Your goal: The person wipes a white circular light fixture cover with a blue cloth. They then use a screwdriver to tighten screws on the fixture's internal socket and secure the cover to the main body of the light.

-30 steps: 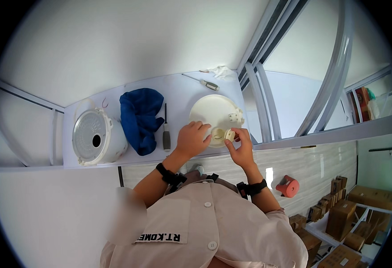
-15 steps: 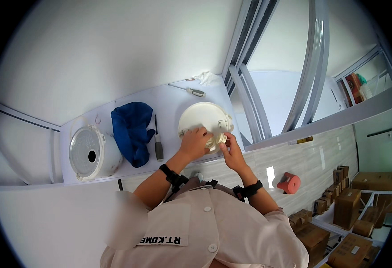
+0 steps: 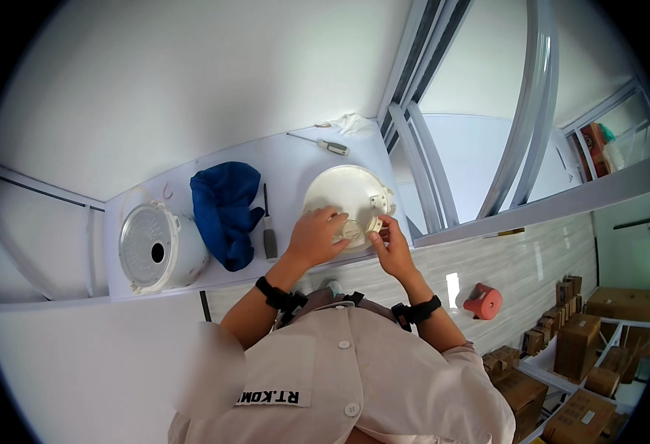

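Note:
A round, cream-white lid [image 3: 343,182], apparently from a rice cooker, lies on the white table in front of me. My left hand [image 3: 314,237] rests on its left and near side, fingers stretched and apart beside a round fitting [image 3: 352,230] in the lid. Between the thumb and fingers of my right hand [image 3: 393,249] is a small cream-white cap [image 3: 374,225], at the lid's near right edge. A small plate [image 3: 377,201] with holes sits on the lid just beyond the cap. The undersides of my left fingers are hidden.
Left on the table stands a rice cooker body [image 3: 163,251] with a silver base. Beside it lie a blue cloth [image 3: 225,211], a screwdriver [image 3: 269,240], another screwdriver [image 3: 333,147] and white tissue [image 3: 354,124]. A red stool [image 3: 483,302] and cardboard boxes [image 3: 578,344] stand at right.
My left hand has shifted slightly left, uncovering more of the round fitting. My right hand still pinches the cap, tilted a little differently. The whole view has shifted slightly.

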`<state>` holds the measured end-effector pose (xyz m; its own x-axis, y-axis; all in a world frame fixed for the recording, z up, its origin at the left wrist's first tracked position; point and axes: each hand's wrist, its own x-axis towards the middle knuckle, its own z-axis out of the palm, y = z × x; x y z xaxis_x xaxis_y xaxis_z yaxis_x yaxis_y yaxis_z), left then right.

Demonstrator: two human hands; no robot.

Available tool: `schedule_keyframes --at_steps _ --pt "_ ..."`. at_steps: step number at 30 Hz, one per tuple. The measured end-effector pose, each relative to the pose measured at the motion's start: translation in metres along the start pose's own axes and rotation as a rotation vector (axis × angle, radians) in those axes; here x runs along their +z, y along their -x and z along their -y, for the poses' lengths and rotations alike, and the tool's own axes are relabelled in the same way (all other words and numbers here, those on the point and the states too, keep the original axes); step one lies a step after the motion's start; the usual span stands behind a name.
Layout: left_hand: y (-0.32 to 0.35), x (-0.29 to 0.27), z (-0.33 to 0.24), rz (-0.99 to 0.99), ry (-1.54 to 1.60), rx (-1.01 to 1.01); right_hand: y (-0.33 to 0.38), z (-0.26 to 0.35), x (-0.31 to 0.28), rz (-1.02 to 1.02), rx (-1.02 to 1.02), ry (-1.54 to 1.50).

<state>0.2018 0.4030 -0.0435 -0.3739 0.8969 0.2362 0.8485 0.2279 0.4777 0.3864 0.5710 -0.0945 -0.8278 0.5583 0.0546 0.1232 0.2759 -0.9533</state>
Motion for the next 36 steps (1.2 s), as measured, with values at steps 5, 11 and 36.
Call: schedule_keyframes --at_steps 5,11,36 --pt "0.037 -0.038 0.014 -0.017 -0.032 -0.135 -0.006 0.016 0.000 0.003 -0.138 0.285" --pt "0.069 -0.046 0.035 0.055 -0.058 -0.235 -0.015 0.034 0.016 0.011 -0.252 0.456" --pt "0.095 -0.032 0.086 0.099 -0.130 -0.123 0.008 0.088 0.108 0.183 -0.405 0.439"
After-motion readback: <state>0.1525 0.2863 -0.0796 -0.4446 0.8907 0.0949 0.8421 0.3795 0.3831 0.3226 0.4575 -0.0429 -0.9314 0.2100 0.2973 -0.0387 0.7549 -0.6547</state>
